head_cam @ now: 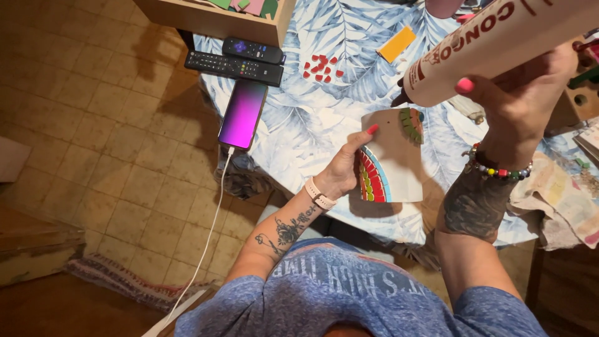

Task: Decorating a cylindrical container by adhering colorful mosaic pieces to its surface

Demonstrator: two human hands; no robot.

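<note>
a: where's the tile (396, 159)?
b: near the front edge of the bench (299, 131), over the blue leaf-print cloth. it's a pale square tile with a rainbow arc of small coloured pieces along its left side and a green and orange patch at its top right corner.

a: who's got it?
b: the left hand (344, 167) is closed on its left edge, thumb up along the side, steadying it. i can't tell if the tile lies flat or is lifted a bit.

a: and the right hand (518, 103)?
b: wrapped around a big white tube (493, 43) with red lettering, tilted so its dark tip points down at the tile's top edge, close to the green patch. whether the tip touches, i can't tell.

a: what's round about?
b: a heap of small red pieces (321, 67) further back on the cloth, an orange strip (397, 43) beyond that. at the left edge a phone (242, 113) with a lit purple screen and a white cable (206, 243) hanging to the floor, two black remotes (240, 61) behind it, next to a wooden box (218, 22). a stained rag (555, 193) sits at the right.
</note>
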